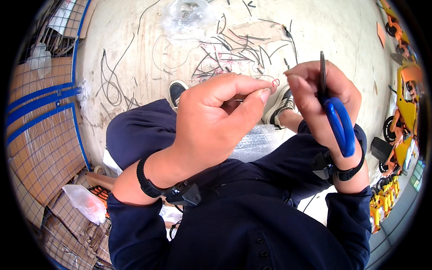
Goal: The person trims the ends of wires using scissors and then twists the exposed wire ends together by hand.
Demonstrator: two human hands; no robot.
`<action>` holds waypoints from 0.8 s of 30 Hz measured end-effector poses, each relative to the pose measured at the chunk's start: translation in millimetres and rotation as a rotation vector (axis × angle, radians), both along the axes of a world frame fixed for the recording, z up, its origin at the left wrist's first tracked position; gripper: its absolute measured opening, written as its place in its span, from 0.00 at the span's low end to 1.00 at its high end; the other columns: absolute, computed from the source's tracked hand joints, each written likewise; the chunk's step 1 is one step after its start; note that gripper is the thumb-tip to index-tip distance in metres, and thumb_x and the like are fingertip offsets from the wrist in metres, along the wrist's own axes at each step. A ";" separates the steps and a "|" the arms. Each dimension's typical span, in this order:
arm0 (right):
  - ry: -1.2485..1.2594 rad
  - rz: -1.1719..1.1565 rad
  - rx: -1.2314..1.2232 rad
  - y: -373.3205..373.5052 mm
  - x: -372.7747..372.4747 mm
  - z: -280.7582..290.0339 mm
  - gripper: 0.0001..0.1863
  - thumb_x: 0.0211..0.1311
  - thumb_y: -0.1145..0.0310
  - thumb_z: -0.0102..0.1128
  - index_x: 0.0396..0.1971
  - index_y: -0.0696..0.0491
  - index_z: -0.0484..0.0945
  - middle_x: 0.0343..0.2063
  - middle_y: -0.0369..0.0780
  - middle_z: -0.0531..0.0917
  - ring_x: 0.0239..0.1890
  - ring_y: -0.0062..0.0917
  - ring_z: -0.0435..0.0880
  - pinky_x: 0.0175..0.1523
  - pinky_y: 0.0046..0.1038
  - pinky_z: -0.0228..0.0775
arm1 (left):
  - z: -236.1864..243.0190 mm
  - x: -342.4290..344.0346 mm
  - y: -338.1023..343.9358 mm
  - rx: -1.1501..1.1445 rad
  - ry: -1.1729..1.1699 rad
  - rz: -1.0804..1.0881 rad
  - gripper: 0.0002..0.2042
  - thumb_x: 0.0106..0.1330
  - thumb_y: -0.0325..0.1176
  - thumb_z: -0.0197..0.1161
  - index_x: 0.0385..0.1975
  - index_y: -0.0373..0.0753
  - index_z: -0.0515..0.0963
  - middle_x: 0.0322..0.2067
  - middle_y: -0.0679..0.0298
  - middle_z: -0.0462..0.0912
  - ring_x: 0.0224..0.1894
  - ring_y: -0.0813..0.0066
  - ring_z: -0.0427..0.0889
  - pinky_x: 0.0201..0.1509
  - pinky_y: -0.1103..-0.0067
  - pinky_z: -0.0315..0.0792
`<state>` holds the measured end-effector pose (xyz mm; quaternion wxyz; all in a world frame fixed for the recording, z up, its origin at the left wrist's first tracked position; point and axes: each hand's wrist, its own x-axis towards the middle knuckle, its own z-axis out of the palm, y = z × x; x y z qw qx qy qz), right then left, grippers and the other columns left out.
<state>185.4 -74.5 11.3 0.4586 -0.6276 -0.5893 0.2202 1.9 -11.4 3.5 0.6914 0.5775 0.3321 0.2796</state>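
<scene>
My left hand (211, 114) is closed in a pinch, thumb against forefinger, in the middle of the view. A thin red wire (276, 83) sticks out in a small loop at its fingertips. Facing it, my right hand (333, 87) is closed around blue-handled scissors (340, 128), whose dark blade points up past the knuckles. The right thumb and forefinger also come together, near the red wire; whether they pinch its other end I cannot tell. Both hands are raised above my lap, a small gap between them.
Black and red wire scraps (225, 56) lie scattered on the floor ahead, beside a flat cardboard piece (261, 32) and a clear plastic bag (186, 18). Bubble wrap (256, 141) lies between my legs. A blue mesh cage (45, 105) stands left; yellow-orange wheeled machines (405, 101) line the right.
</scene>
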 end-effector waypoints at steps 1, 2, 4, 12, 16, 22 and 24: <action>0.002 0.017 -0.023 -1.1 -0.7 2.1 0.06 0.51 0.79 0.66 0.29 0.56 0.79 0.14 0.30 0.70 0.18 0.10 0.68 0.23 0.14 0.60 | -1.2 -0.2 0.6 0.018 -0.003 -0.008 0.08 0.65 0.25 0.60 0.39 0.30 0.80 0.29 0.65 0.82 0.27 0.87 0.75 0.30 0.89 0.68; 0.009 0.038 -0.043 -2.9 -2.0 3.8 0.06 0.50 0.79 0.66 0.29 0.56 0.79 0.14 0.30 0.70 0.18 0.10 0.68 0.23 0.15 0.59 | -3.7 -1.3 0.6 0.039 0.000 -0.012 0.08 0.65 0.25 0.60 0.40 0.30 0.80 0.29 0.65 0.81 0.27 0.87 0.75 0.30 0.89 0.68; -0.019 0.070 -0.059 -4.9 -2.7 3.0 0.08 0.49 0.78 0.67 0.30 0.55 0.79 0.13 0.31 0.69 0.15 0.12 0.67 0.21 0.16 0.59 | -5.3 -2.2 0.0 0.073 0.019 -0.014 0.07 0.65 0.25 0.60 0.40 0.30 0.80 0.29 0.66 0.81 0.27 0.88 0.74 0.30 0.89 0.67; -0.267 0.119 0.081 -2.3 -8.6 0.0 0.10 0.48 0.78 0.66 0.32 0.58 0.79 0.19 0.38 0.79 0.16 0.25 0.74 0.23 0.22 0.67 | -13.9 -1.3 -1.3 0.284 0.087 -0.010 0.05 0.64 0.23 0.62 0.37 0.30 0.79 0.26 0.70 0.77 0.27 0.91 0.71 0.28 0.91 0.64; -0.301 0.126 0.116 -2.9 -9.1 -0.5 0.10 0.46 0.77 0.66 0.31 0.57 0.79 0.20 0.37 0.79 0.18 0.26 0.75 0.24 0.22 0.67 | -14.2 1.8 -2.5 0.420 0.091 0.021 0.04 0.61 0.22 0.63 0.34 0.31 0.80 0.25 0.69 0.77 0.23 0.90 0.68 0.24 0.89 0.60; -0.325 0.125 0.170 -2.0 -9.9 -4.7 0.10 0.42 0.76 0.66 0.28 0.55 0.77 0.22 0.37 0.81 0.18 0.28 0.75 0.25 0.24 0.67 | -14.3 3.6 0.6 0.594 0.099 0.033 0.03 0.58 0.22 0.64 0.31 0.32 0.80 0.23 0.68 0.76 0.20 0.88 0.66 0.21 0.87 0.58; -0.326 0.110 0.191 -1.9 -11.4 -4.9 0.10 0.42 0.76 0.66 0.28 0.55 0.77 0.22 0.37 0.82 0.18 0.28 0.75 0.25 0.24 0.67 | -10.9 1.4 1.7 0.598 0.125 0.013 0.03 0.58 0.22 0.64 0.31 0.32 0.81 0.23 0.68 0.76 0.20 0.87 0.67 0.22 0.87 0.58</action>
